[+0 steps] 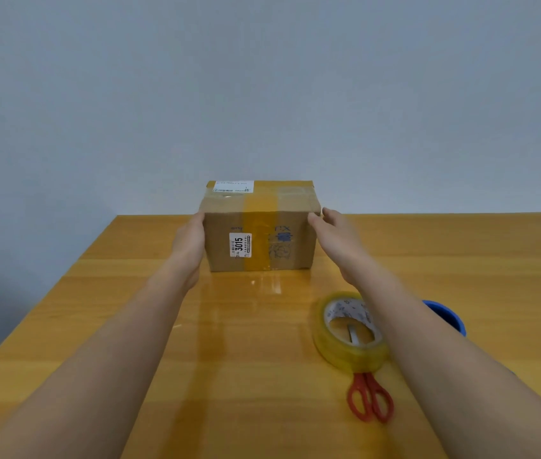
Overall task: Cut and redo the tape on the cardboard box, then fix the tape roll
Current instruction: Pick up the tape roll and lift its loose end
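Here, the cardboard box (260, 226) stands at the far centre of the tabletop (130, 326), sealed with yellowish tape. The left hand (189, 246) lies flat against its left side; the right hand (335, 233) touches its right edge, each grip wide, fingers straight. The tape roll (350, 332) lies near-right, the red scissors (370, 397) just beside it.

A plain indoor room, perhaps an office or packing corner: a glossy wooden worktop (130, 326) set against a bare pale grey-blue wall (262, 94), nothing else furnishing it.
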Demonstrator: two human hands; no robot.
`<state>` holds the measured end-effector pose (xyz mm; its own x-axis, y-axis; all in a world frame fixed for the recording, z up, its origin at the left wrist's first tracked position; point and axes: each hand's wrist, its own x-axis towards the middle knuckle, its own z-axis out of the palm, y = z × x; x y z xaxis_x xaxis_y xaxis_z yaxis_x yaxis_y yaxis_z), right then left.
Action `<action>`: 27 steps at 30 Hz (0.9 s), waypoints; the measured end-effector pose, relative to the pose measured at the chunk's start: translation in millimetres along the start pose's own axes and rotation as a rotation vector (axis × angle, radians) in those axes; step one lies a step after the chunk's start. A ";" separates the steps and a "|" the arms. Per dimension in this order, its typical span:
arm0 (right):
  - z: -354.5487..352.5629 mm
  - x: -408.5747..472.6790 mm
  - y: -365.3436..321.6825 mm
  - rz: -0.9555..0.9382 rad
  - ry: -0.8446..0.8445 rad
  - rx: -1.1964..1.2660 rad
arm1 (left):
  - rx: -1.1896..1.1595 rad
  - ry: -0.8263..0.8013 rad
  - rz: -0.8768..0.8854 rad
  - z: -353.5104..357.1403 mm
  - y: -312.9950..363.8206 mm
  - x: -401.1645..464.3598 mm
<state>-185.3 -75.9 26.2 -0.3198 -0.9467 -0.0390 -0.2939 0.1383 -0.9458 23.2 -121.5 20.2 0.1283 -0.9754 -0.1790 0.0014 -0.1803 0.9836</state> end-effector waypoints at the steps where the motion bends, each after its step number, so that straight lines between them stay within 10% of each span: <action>1: -2.3 -2.0 0.8 0.007 0.017 -0.016 | 0.008 0.021 -0.026 -1.3 -1.8 -2.4; 9: -22.0 -38.4 5.8 0.036 0.063 -0.117 | 0.116 0.125 -0.178 -9.6 -23.1 -35.4; 17: -37.6 -98.4 11.6 -0.052 -0.220 -0.474 | 0.328 -0.332 -0.165 12.0 -44.2 -104.4; 27: -44.7 -127.3 40.1 -0.051 -0.357 -0.889 | 0.496 -0.505 -0.022 31.7 -51.4 -152.2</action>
<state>-196.7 63.2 7.7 -0.0376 -0.9702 -0.2395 -0.9229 0.1256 -0.3641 -27.8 32.2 -3.9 -0.3428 -0.8885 -0.3051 -0.4686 -0.1198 0.8753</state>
